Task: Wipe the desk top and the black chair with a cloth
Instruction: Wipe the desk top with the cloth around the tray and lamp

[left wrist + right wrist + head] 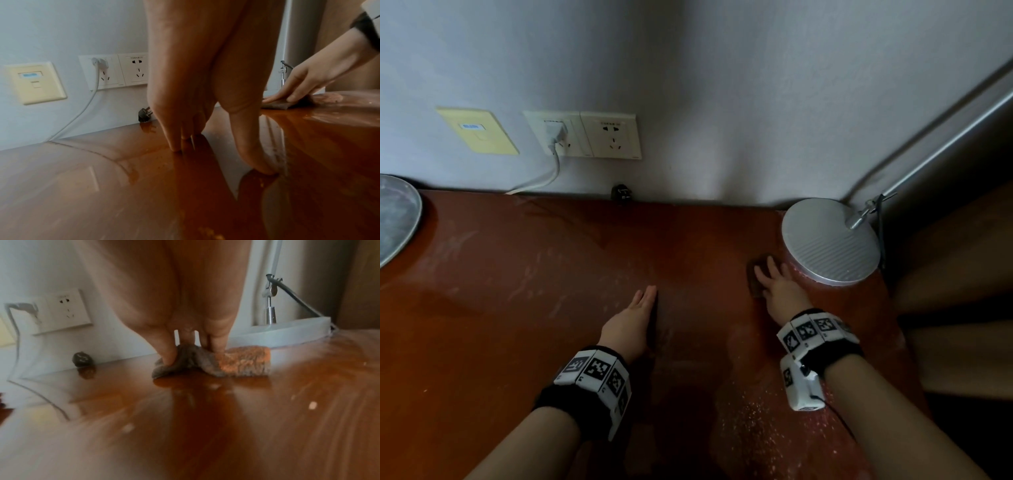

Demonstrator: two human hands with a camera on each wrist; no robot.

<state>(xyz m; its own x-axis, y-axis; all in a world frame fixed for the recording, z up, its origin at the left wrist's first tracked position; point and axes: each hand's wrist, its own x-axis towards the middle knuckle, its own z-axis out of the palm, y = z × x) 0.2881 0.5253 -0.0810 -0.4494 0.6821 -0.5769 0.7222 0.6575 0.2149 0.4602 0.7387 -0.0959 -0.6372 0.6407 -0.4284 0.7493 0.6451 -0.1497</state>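
Note:
The glossy reddish-brown desk top [517, 308] fills the lower half of the head view. My left hand [643, 301] lies flat on it near the middle, fingers straight and together, holding nothing; the left wrist view shows the fingertips [174, 146] touching the wood. My right hand [777, 281] presses a small brownish-grey cloth [753, 277] onto the desk just left of the lamp base. In the right wrist view the fingers [168, 353] push down into the bunched cloth [236, 363]. The black chair is in no view.
A round silver lamp base [830, 241] with a slanted arm [945, 137] stands at the back right. Wall sockets [589, 135] hold a white plug and cable [556, 137]. A loose black plug [621, 193] lies at the wall. A grey disc [397, 216] sits far left. Pale specks [767, 421] dot the front right.

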